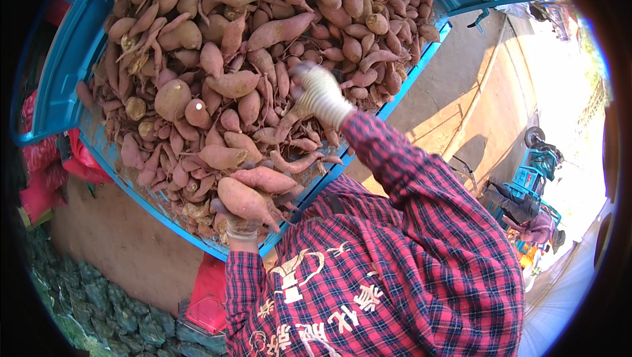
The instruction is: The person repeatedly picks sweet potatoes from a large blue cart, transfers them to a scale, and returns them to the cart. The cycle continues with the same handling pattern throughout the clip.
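Observation:
A heap of reddish sweet potatoes (232,85) covers the blue metal bed of a cart (148,218) in front of me. Two larger sweet potatoes lie in my left hand (243,223), one pale and plump (243,200), the other redder (264,179) beside it. That hand wears a soiled glove with a white cuff and is palm up at the bed's near edge. Further in, my right hand (321,92), in a whitish ribbed glove, reaches over the heap. Motion blurs its fingers, so whether they grip anything is unclear. A forked, rooty sweet potato (289,122) lies just below it.
Blue side panels (64,70) rise left and right of the bed. Dark green filled net bags (113,317) are stacked at lower left, with red net bags (44,159) above them. At right, a person (535,228) is by a blue three-wheeled vehicle (526,179) on the concrete floor.

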The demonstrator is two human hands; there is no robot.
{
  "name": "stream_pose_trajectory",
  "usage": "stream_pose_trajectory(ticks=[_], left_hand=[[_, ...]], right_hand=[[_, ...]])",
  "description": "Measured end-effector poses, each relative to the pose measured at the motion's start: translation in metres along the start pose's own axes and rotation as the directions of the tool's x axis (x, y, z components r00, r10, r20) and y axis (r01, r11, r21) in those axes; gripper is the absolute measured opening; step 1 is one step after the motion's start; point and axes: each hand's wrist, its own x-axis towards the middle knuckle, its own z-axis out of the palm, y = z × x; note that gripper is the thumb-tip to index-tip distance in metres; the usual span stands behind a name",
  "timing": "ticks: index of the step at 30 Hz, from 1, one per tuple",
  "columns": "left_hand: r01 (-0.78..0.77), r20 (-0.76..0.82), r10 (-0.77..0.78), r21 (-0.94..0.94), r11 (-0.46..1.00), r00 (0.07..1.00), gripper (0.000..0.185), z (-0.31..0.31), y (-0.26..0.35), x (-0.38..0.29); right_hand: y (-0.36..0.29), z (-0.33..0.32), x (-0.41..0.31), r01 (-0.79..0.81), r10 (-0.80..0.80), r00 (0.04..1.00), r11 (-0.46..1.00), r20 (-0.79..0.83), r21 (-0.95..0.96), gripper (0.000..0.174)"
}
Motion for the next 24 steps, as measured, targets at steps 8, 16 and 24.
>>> stream_pose_trajectory(ticks=[8, 16, 24], left_hand=[[0.031, -0.049, -0.028, 0.053, 0.998, 0.998, 0.088, 0.002, 0.015, 0.009], [0.038, -0.101, -0.025, 0.13, 0.991, 0.995, 0.065, 0.021, 0.021, 0.053], [-0.121, -0.343, 0.29, 0.437, 0.891, 0.893, 0.045, 0.065, 0.016, 0.095]], right_hand=[[0.136, 0.021, 0.055, -0.051, 0.229, 0.936, 0.839, 0.266, -0.542, 0.043], [0.06, -0.048, 0.032, -0.206, 0.44, 0.897, 0.352, 0.033, 0.913, 0.022], [-0.098, -0.058, -0.089, -0.092, 0.053, 0.996, 0.392, 0.077, 0.916, 0.016]])
